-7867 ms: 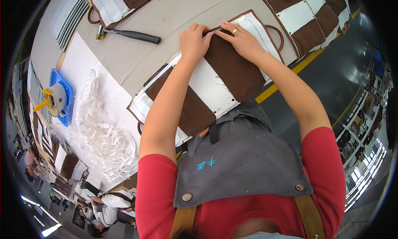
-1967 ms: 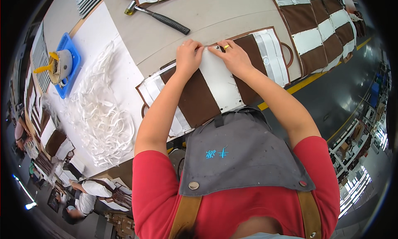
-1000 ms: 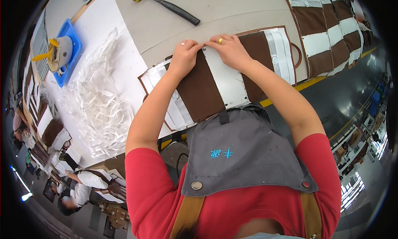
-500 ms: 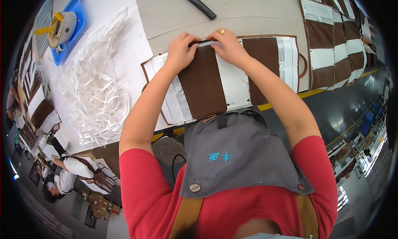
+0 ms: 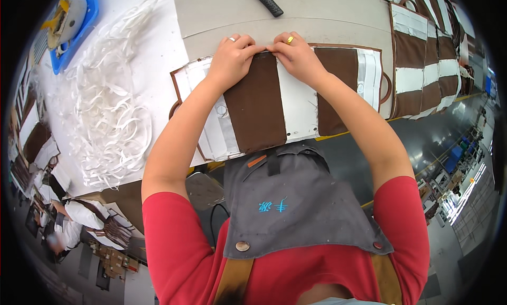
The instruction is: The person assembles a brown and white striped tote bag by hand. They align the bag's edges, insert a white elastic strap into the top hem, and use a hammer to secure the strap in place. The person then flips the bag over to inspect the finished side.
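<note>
The brown and white bag (image 5: 256, 107) lies flat on the desk (image 5: 327, 17), directly in front of my apron (image 5: 311, 204), with a brown loop (image 5: 386, 88) at its right end. The fingers of my left hand (image 5: 232, 62) pinch the bag's far edge at the top of the left brown panel. The fingers of my right hand (image 5: 299, 59) pinch the same edge just beside them, near the seam with the white middle panel. Beyond my hands, well apart from the bag, is a black tool handle (image 5: 266, 2). Left of the bag: a heap of white strips (image 5: 113, 112) and, farther out, a blue tray (image 5: 93, 6) bearing a pot (image 5: 74, 27). Right of the bag: a row of brown and white pieces (image 5: 410, 80).
</note>
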